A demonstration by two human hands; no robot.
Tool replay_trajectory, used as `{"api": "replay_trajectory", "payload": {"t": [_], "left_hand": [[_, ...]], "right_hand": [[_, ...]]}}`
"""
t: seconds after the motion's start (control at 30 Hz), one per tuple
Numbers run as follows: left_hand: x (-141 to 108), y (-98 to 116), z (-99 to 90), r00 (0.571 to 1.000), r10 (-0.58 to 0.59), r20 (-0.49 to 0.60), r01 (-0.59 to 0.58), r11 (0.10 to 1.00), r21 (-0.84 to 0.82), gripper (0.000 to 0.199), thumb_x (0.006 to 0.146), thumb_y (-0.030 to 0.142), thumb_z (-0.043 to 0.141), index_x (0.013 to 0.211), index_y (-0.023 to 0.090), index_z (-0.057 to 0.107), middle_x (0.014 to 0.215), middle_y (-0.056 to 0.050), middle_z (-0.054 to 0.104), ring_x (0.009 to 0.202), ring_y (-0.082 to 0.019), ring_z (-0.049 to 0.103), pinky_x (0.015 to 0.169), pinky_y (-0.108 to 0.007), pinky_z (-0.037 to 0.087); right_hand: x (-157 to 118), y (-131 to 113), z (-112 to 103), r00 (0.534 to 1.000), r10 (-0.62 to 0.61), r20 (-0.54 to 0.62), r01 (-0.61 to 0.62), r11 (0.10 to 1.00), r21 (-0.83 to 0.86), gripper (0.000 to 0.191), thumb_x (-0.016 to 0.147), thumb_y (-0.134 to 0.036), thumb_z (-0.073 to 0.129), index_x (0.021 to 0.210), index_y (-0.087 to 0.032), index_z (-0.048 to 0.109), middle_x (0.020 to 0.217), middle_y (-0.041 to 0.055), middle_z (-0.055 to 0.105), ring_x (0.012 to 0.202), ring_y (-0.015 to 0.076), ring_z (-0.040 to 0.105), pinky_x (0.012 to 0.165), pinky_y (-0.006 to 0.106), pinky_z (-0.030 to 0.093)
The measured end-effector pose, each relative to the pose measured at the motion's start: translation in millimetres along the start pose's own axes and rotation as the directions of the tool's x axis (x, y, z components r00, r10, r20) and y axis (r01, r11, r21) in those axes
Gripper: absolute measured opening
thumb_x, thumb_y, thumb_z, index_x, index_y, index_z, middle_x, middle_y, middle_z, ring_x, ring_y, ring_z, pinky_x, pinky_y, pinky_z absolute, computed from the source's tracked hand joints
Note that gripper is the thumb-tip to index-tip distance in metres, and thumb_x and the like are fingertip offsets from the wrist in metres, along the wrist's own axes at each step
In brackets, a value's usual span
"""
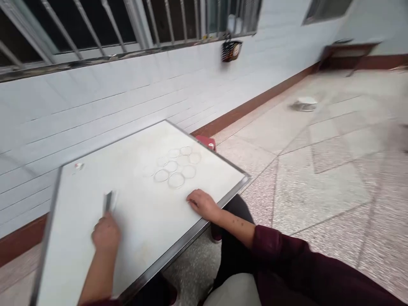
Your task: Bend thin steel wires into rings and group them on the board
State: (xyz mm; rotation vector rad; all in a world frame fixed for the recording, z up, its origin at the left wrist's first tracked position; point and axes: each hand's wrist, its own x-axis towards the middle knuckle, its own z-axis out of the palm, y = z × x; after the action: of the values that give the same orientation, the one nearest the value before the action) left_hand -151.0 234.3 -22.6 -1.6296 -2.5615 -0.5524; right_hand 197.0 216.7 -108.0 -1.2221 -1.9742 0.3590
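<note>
A white board-topped table (137, 212) with a grey metal rim lies in front of me. My left hand (107, 233), over its left part, is closed around a flat grey-and-white strip (109, 201), too blurred to name more exactly. My right hand (204, 205) rests near the front right edge with its fingers curled together; what they hold, if anything, is hidden. Just beyond that hand, several thin round outlines (176, 180) form a cluster on the white surface. Whether they are loose rings or drawn circles I cannot tell.
A small white and red scrap (78, 166) lies near the table's far left corner. Behind stands a white wall (127, 93) with barred windows and a hanging dark basket (231, 51). A red object (207, 142) shows past the far edge. A white stool (305, 103) stands on the floor.
</note>
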Motion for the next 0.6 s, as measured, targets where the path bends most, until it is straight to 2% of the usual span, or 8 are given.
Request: {"api": "replay_trajectory", "payload": {"t": [0.07, 0.1, 0.2, 0.33, 0.47, 0.6], "left_hand": [[-2.1, -9.1, 4.4, 0.998, -0.007, 0.057, 0.003, 0.997, 0.073, 0.033, 0.093, 0.034, 0.062, 0.121, 0.017, 0.061, 0.121, -0.01, 0.065, 0.102, -0.025, 0.065, 0.085, -0.046, 0.056], [-2.4, -14.0, 6.4, 0.997, -0.012, 0.075, 0.005, 0.995, 0.097, 0.036, 0.093, 0.034, 0.062, 0.125, 0.017, 0.06, 0.125, -0.011, 0.063, 0.104, -0.025, 0.065, 0.086, -0.047, 0.056], [-1.1, -24.5, 10.1, 0.994, -0.031, 0.104, 0.018, 0.992, 0.126, 0.037, 0.093, 0.034, 0.063, 0.127, 0.018, 0.059, 0.127, -0.011, 0.062, 0.105, -0.026, 0.064, 0.087, -0.047, 0.056], [-0.3, -28.0, 12.1, 0.991, -0.066, 0.113, 0.056, 0.994, 0.092, 0.038, 0.093, 0.034, 0.063, 0.127, 0.017, 0.059, 0.127, -0.012, 0.062, 0.106, -0.026, 0.064, 0.087, -0.047, 0.056], [-3.8, -28.6, 9.4, 0.987, -0.115, 0.116, 0.116, 0.993, 0.0, 0.039, 0.093, 0.034, 0.063, 0.127, 0.017, 0.059, 0.128, -0.012, 0.061, 0.106, -0.026, 0.064, 0.087, -0.048, 0.055], [-5.0, -29.6, -4.4, 0.976, -0.165, 0.141, 0.186, 0.97, -0.154, 0.039, 0.093, 0.034, 0.063, 0.128, 0.017, 0.058, 0.129, -0.012, 0.061, 0.107, -0.027, 0.063, 0.088, -0.048, 0.055]], "right_hand": [[-3.4, 0.6, 0.1, 1.0, -0.001, 0.002, 0.001, 0.999, 0.046, 0.018, 0.09, -0.012, 0.054, 0.099, -0.022, 0.065, 0.096, 0.008, 0.067, 0.096, 0.0244, 0.058, 0.089, 0.039, 0.05], [-4.6, 1.0, 0.1, 1.0, -0.004, 0.006, 0.003, 0.998, 0.063, 0.017, 0.091, -0.014, 0.053, 0.1, -0.022, 0.065, 0.097, 0.0086, 0.067, 0.096, 0.0248, 0.058, 0.089, 0.04, 0.049], [-6.9, 1.8, -0.5, 1.0, -0.012, 0.025, 0.009, 0.996, 0.085, 0.017, 0.092, -0.016, 0.05, 0.099, -0.021, 0.065, 0.096, 0.0087, 0.066, 0.094, 0.0254, 0.058, 0.086, 0.041, 0.049], [-8.3, 0.1, -1.9, 0.999, -0.007, 0.036, 0.005, 0.998, 0.069, 0.016, 0.092, -0.018, 0.05, 0.097, -0.021, 0.065, 0.095, 0.0087, 0.066, 0.093, 0.0259, 0.058, 0.084, 0.041, 0.05], [-8.0, -2.6, -3.0, 0.999, 0.016, 0.044, -0.018, 0.998, 0.055, 0.015, 0.092, -0.018, 0.05, 0.096, -0.022, 0.064, 0.094, 0.0078, 0.066, 0.092, 0.0254, 0.059, 0.082, 0.04, 0.051], [-7.0, -4.9, -3.5, 0.998, 0.047, 0.049, -0.05, 0.996, 0.07, 0.015, 0.091, -0.019, 0.05, 0.095, -0.023, 0.064, 0.092, 0.0074, 0.066, 0.09, 0.0252, 0.059, 0.081, 0.04, 0.051]]}}
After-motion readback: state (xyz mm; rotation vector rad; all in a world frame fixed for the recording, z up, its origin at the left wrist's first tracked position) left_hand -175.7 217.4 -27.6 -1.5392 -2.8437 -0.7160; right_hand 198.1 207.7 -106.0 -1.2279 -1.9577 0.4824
